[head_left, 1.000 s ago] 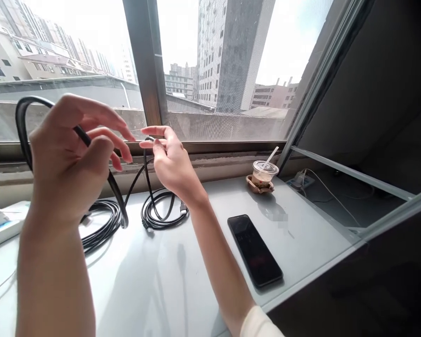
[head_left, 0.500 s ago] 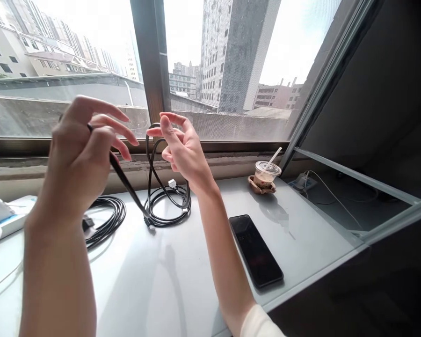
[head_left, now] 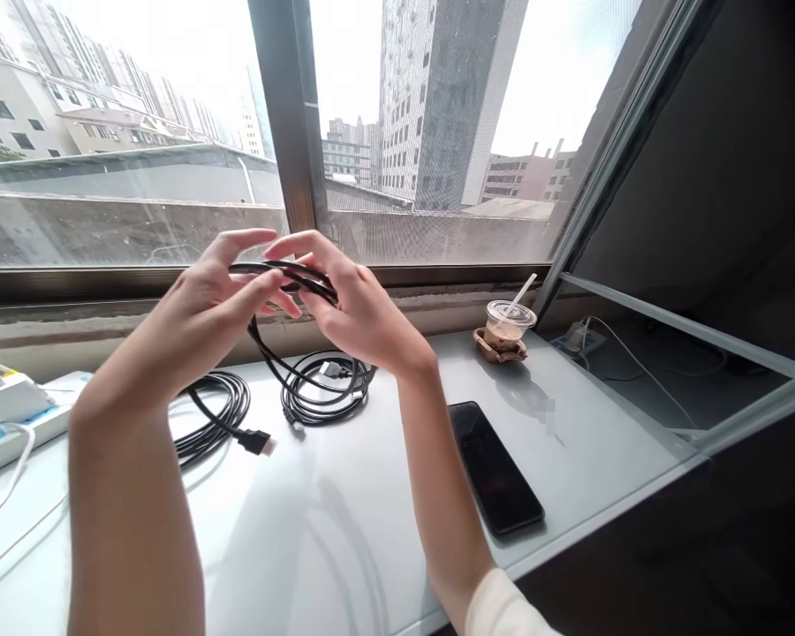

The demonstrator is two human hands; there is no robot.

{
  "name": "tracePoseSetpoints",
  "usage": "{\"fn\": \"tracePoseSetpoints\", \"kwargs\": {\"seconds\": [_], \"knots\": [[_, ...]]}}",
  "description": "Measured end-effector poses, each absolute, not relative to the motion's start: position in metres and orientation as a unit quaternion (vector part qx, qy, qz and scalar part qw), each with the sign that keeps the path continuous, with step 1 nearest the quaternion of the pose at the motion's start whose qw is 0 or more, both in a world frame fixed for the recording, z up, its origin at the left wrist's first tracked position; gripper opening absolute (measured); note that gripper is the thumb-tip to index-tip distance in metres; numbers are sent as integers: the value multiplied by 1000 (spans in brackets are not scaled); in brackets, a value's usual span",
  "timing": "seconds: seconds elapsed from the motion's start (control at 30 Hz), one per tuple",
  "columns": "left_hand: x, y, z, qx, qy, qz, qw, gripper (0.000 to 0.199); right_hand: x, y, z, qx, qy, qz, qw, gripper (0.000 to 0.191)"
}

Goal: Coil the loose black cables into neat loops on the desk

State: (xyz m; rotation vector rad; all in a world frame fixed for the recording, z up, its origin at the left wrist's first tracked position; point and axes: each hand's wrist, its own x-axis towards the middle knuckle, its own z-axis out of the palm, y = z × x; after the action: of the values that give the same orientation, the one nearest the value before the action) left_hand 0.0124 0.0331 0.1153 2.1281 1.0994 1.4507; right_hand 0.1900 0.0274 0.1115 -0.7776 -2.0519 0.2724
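Two bare hands meet in front of a window, above a pale counter (head_left: 344,530). The left hand (head_left: 218,305) and the right hand (head_left: 354,305) each pinch one black cable (head_left: 284,272) between thumb and fingers, so both grips are closed on it. The cable is held in the air as a few flat loops stretched between the two hands. One strand drops from the left hand down toward the counter.

Two coils of black cable lie on the counter below the hands. The larger coil (head_left: 215,420) sits to the left, and a black plug (head_left: 258,441) on its lead rests just beside it. The smaller coil (head_left: 328,393) sits under the right wrist, with a small pale connector inside it.

One dark phone (head_left: 496,468) lies flat, screen up, to the right of the right forearm. One clear plastic cup (head_left: 509,322) with a straw stands near the window, well apart from the hands. One white power strip (head_left: 6,415) shows at the left edge, with a white cord (head_left: 6,486) trailing from it.
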Motion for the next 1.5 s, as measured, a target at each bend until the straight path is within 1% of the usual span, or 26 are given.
{"fn": "tracePoseSetpoints", "kwargs": {"seconds": [0.03,0.1,0.17,0.23,0.27,0.3,0.33,0.37,0.4,0.43,0.53,0.6,0.63,0.67,0.73,0.83,0.87,0.93,1.0,1.07,1.13,1.2,1.3,1.37,1.43,1.5], "knots": [[10,31,117,749,385,513,168,55,190,31,111,-317,-818,109,468,35],[5,28,118,749,359,542,132,62,191,36,109,-299,-801,118,505,33],[2,27,118,762,341,547,65,72,193,39,109,-281,-784,110,543,31],[2,29,115,773,366,517,-4,81,195,38,110,-246,-781,102,565,33],[4,31,113,769,395,501,-32,79,196,36,111,-228,-782,100,572,34],[6,34,111,758,425,493,-46,71,197,33,112,-214,-782,97,577,36],[9,37,109,744,448,495,-43,58,197,29,113,-205,-780,96,584,35],[11,41,107,728,461,506,-24,43,197,25,115,-196,-775,95,593,31],[13,44,105,709,465,530,0,33,197,20,116,-190,-768,94,604,26],[15,47,104,685,461,564,26,30,197,16,117,-187,-759,94,616,21],[19,52,106,591,421,679,116,39,194,7,120,-194,-732,112,643,14],[20,50,110,536,398,728,157,44,190,9,120,-209,-724,142,642,27],[21,48,112,516,389,745,166,46,189,12,120,-216,-724,165,633,33],[22,45,114,502,382,757,168,48,187,16,118,-223,-726,196,620,34],[26,38,116,493,371,769,165,50,184,24,115,-232,-725,262,594,28],[30,33,115,519,387,740,183,49,183,31,112,-221,-702,335,588,31],[30,33,114,526,421,716,181,46,185,31,113,-223,-687,349,597,30],[28,36,112,536,544,624,164,41,188,29,115,-237,-647,374,621,26],[27,39,109,526,670,499,158,46,190,26,119,-254,-599,396,648,21],[27,42,106,535,718,406,183,61,191,22,122,-254,-560,420,668,21],[30,43,103,564,703,366,232,73,188,17,124,-244,-535,430,685,29],[35,42,100,591,673,338,288,76,183,11,125,-232,-523,419,705,37],[43,38,97,615,616,279,405,73,178,1,126,-205,-528,389,727,39],[47,38,94,633,558,251,474,66,178,-4,126,-163,-553,380,723,36],[49,41,92,639,506,290,502,56,180,-3,125,-107,-576,379,716,34],[50,46,92,630,458,387,494,46,182,4,122,-63,-571,384,723,34]]}}
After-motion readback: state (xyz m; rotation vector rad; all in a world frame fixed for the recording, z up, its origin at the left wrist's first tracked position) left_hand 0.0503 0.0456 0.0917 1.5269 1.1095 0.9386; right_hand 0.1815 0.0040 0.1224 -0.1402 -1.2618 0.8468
